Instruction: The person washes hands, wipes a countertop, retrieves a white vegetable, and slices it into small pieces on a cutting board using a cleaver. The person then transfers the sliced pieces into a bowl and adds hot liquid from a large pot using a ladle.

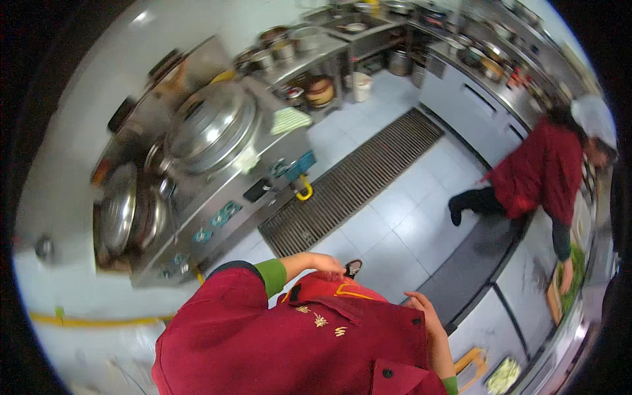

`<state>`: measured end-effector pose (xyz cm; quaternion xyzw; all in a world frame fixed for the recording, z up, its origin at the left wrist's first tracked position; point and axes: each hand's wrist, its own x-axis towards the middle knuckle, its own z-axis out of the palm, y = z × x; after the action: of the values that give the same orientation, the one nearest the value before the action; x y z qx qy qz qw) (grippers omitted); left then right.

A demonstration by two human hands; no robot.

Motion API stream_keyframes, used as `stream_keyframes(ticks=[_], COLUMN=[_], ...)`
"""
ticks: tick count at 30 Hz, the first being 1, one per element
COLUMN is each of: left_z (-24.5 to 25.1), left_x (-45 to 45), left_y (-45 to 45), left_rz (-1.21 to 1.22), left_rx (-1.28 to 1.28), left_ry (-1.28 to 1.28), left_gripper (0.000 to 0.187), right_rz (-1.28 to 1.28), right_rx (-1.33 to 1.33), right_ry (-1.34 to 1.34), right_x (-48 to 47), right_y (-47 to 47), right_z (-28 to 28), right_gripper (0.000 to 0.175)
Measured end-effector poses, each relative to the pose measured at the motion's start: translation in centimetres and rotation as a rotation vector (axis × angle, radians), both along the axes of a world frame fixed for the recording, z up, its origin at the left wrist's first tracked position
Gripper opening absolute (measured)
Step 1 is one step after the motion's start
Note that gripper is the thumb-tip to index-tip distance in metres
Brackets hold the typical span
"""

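Observation:
My left hand [328, 264] is in front of my waist, beside the red apron [316, 286] with yellow marks. Its fingers are blurred, so their closing is hard to judge, and nothing shows in it. At the other side of my maroon jacket [276, 340], my right hand [423, 305] hangs with its fingers loosely bent and apart. No object is visible in that hand; part of it lies behind the jacket's edge. One of my shoes [353, 268] stands on the tiled floor [365, 222] below.
A stove [197, 217] with a lidded steel pot [212, 128] and a wok [121, 207] lines the left. A floor grate [350, 177] crosses ahead. At right, a co-worker [538, 168] reaches to greens [575, 276] on a counter [493, 335] with a wooden-handled item [471, 365].

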<state>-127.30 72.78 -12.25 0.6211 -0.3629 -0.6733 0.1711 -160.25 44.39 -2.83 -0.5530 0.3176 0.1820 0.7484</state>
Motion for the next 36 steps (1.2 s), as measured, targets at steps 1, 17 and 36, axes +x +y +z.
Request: stream_keyframes(ticks=[1,17,36], left_z=[-0.1,-10.3,-18.2], left_x=[-1.5,-17.7,-15.8], left_y=[1.2,28.4,29.5], left_rz=[-0.135,0.634,1.362], left_rx=[0.035,0.307,0.304], left_ry=[-0.022,-0.671,-0.461], left_gripper=[0.051,0.038,0.032], right_rz=[0.008,0.860,1.465], right_rx=[0.100,-1.035,-1.103], right_ry=[-0.099,-0.086,-0.132], right_x=[0.4,9.3,32.1], right_y=[0.1,-3.0,6.4], right_z=[0.1,-9.1,-16.3], right_gripper=[0.040,0.046,0.043])
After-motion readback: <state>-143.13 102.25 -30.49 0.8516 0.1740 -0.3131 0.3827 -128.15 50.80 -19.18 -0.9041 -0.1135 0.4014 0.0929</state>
